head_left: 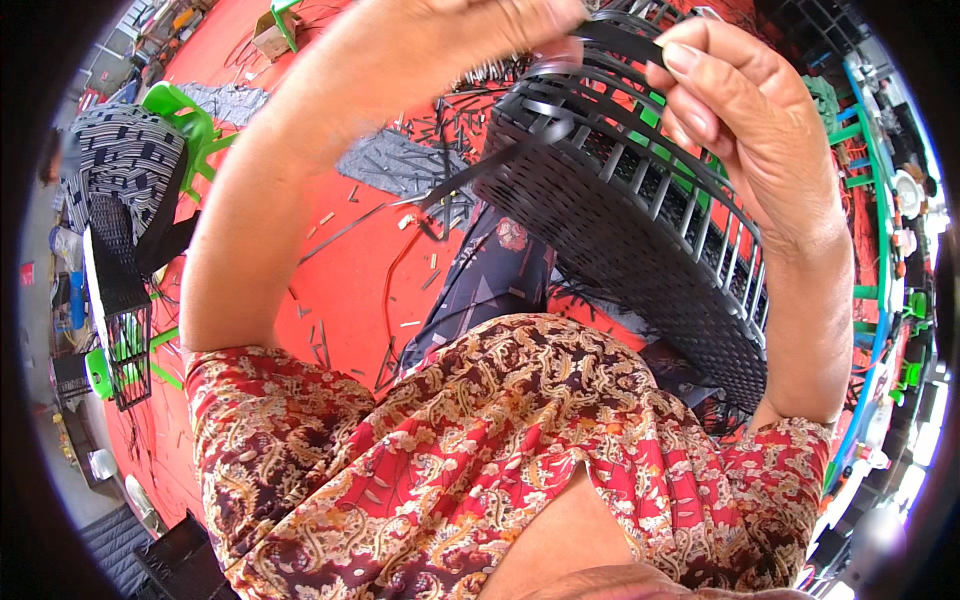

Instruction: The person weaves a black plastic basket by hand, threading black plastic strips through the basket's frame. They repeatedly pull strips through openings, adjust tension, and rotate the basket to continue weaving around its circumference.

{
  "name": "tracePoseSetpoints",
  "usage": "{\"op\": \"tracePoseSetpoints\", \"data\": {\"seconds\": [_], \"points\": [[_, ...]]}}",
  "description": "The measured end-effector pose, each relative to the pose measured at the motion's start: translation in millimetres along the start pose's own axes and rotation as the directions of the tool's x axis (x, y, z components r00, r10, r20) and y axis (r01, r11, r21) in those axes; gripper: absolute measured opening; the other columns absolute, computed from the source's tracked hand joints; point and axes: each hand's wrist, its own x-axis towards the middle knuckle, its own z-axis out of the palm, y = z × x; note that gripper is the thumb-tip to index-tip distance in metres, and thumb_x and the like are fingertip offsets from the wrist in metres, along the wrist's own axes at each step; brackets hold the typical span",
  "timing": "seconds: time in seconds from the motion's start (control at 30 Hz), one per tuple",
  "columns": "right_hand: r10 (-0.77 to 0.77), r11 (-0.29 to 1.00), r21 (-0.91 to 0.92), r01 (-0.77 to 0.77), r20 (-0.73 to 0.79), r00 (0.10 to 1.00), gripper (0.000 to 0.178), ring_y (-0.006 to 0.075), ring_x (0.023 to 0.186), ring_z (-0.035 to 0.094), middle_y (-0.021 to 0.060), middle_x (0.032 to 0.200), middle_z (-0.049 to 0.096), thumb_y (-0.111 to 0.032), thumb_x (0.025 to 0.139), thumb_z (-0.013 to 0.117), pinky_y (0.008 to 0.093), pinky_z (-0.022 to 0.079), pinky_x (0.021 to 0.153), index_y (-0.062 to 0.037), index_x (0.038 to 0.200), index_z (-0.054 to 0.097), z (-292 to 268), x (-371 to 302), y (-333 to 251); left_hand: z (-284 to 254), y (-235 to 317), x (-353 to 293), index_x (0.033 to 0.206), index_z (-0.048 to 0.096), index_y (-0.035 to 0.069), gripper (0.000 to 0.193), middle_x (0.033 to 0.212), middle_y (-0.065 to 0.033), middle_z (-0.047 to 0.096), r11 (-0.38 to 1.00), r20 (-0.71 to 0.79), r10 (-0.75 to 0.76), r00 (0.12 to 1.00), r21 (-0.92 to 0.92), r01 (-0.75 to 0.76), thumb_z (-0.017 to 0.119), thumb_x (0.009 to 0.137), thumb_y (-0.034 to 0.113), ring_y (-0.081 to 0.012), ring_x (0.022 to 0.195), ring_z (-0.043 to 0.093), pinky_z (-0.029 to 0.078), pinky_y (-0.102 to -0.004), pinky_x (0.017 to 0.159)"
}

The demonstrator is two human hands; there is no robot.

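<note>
A flat black strip [620, 40] stretches between my hands over the woven frame. My left hand [520, 25], slightly blurred at the top edge, is closed around the strip's left end; its fingertips are partly hidden. Thumb and forefinger of my right hand [735, 105] pinch the other end, with the remaining fingers curled. Beneath both hands a black woven furniture panel [620, 215] leans across my lap, tightly woven on its near face. Thin metal rods [690, 210] and curved black strips show along its far side. A loose strip tail [490, 170] hangs off its left end.
Black strip offcuts [450, 130] and grey cloth [395, 165] lie on the red floor [340, 260]. At the left, a person in a patterned top [125, 150] sits by a green chair [190, 120] with another woven piece. Green and blue racking [875, 200] runs along the right.
</note>
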Motion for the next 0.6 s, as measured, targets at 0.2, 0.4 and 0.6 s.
{"op": "tracePoseSetpoints", "data": {"seconds": [0.2,0.4,0.6], "points": [[0.144,0.990,-0.010,-0.143,0.065,0.988,0.035,0.0066,0.052,0.054,0.0095,0.085,0.064,-0.034,0.096,0.047,0.0177,0.039,0.046,0.0000,0.100,0.054,2.0,-8.7,22.4,-16.1,-37.0,1.6,0.091,0.066,0.002,0.021,0.063,0.0017,0.056,0.983,0.063,-0.111,0.992,-0.137,0.119,0.062,0.090,0.022,-0.0038,0.059,0.050,0.041,-0.0214,0.054],[0.338,0.941,-0.051,-0.336,0.040,0.940,0.026,0.0118,0.055,0.060,0.0167,0.106,0.061,-0.023,0.096,0.046,0.0180,0.042,0.043,0.0015,0.105,0.049,-6.0,-27.8,49.5,3.5,-37.9,24.0,0.089,0.065,0.001,0.013,0.074,-0.0049,0.063,0.949,0.220,0.216,0.951,0.182,-0.257,0.063,0.085,0.012,-0.0108,0.065,0.056,0.045,-0.0273,0.060],[0.237,0.968,-0.064,-0.244,-0.107,0.966,0.014,0.0070,0.057,0.056,0.0090,0.096,0.062,-0.014,0.094,0.049,0.0169,0.041,0.044,-0.0017,0.101,0.050,-8.1,-47.2,48.6,51.8,-68.4,33.1,0.087,0.058,0.001,0.019,0.077,0.0010,0.057,0.955,0.258,0.289,0.922,-0.153,-0.256,0.055,0.094,0.018,-0.0076,0.080,0.059,0.048,-0.0235,0.072]]}}
